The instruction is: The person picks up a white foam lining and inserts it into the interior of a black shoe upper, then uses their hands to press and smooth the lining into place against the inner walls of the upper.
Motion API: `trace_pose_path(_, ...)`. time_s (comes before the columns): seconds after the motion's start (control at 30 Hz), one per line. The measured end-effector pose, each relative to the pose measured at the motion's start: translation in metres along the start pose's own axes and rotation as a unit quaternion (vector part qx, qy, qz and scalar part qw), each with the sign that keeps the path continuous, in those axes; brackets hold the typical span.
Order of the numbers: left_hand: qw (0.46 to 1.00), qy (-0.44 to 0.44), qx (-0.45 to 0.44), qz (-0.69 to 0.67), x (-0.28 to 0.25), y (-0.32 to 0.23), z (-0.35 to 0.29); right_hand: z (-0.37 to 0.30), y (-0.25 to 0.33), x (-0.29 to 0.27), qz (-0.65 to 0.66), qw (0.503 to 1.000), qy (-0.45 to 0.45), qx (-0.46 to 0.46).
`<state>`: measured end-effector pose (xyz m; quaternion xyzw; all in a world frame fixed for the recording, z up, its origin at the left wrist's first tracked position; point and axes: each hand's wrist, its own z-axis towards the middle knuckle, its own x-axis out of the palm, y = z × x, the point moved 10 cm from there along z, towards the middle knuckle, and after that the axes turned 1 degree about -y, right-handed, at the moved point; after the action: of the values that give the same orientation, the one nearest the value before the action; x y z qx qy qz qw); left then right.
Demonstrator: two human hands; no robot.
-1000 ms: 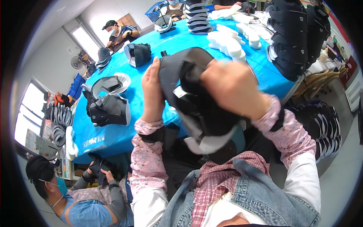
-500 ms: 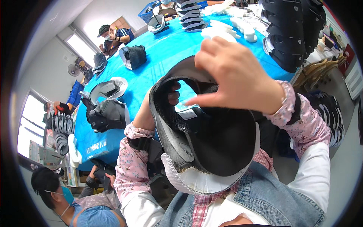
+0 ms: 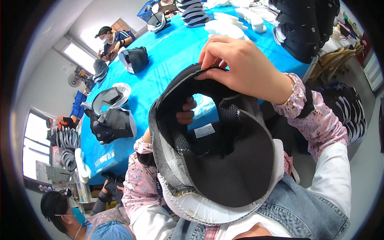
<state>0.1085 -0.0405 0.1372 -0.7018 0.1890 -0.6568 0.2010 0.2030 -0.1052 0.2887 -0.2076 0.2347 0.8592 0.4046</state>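
A large padded boot upper [image 3: 224,168], black inside with a grey outer side and a white zigzag-stitched edge, is held up in front of my chest. Its wide opening faces me, and a small white label shows inside. My right hand [image 3: 236,66] pinches the far rim between thumb and fingers. From the left side my left hand [image 3: 187,112] grips the piece; its curled fingers show through the gap, while its palm is hidden behind the wall.
Similar black uppers [image 3: 114,124] with white edges lie on the blue-covered table [image 3: 168,60]. White shaped pieces [image 3: 226,28] and tall black stacks [image 3: 300,32] stand at the far side. A co-worker in a mask [image 3: 76,216] sits close on my left; another person [image 3: 114,42] is across the table.
My right thumb, stretched out over the opening before, has closed with the fingers on the far rim. The upper has turned so its inside and label show more.
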Motion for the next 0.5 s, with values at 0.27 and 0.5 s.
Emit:
trace_pose_path(0.27,1.000,0.002,0.020,0.008,0.003,0.004,0.000,-0.009,-0.006,0.006,0.157,0.985,0.040,0.065)
trace_pose_path(0.5,0.994,-0.071,0.073,0.046,0.001,0.016,0.001,-0.022,0.063,-0.004,-0.172,0.961,-0.038,-0.214)
